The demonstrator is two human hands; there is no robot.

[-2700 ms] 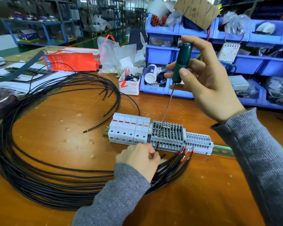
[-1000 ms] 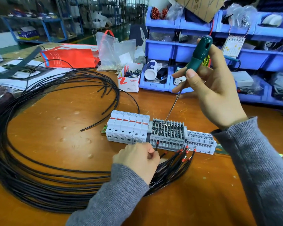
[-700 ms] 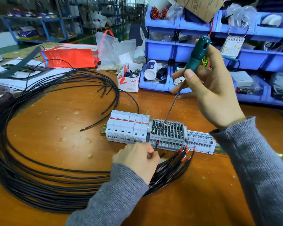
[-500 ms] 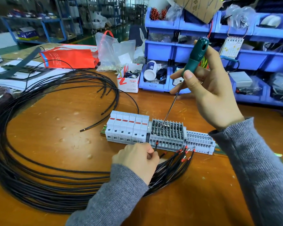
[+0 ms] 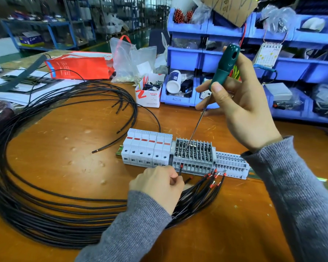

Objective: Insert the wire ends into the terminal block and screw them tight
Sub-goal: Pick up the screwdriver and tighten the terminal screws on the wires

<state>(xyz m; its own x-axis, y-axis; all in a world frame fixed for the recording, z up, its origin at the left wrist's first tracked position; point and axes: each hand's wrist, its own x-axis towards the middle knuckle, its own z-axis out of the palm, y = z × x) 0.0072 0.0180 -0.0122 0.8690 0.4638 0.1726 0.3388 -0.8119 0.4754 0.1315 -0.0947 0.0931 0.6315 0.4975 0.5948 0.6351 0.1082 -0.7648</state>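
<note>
head view is looking down on an orange-brown table [image 5: 68, 159], where the left hand [image 5: 157, 186] is sitting curled just near of the terminal block [image 5: 193, 156], pinching one black wire whose red-sleeved wire end [image 5: 181, 168] is standing up into a slot at the block's near left edge. the fingertips are tucked under the knuckles, so how deep the tip is going into the slot is hard to make out. the right hand [image 5: 242, 110] is clenching a green screwdriver [image 5: 223, 68], its thin shaft slanting down and left to the top row of screws; the very tip is too small to place on a particular screw. the grey terminal block is sitting mid-table on a metal rail [image 5: 324, 183], between white breaker modules [image 5: 148, 148] on its left and a lighter grey block [image 5: 230, 165] on its right. more loose wire ends [image 5: 214, 178] with red sleeves are fanning out just near of it. a big coil of black wire [image 5: 32, 205] is lying at the left, partly cut off by the frame edge. blue bins [image 5: 301, 69] are lining the far side, their contents blurred.
</note>
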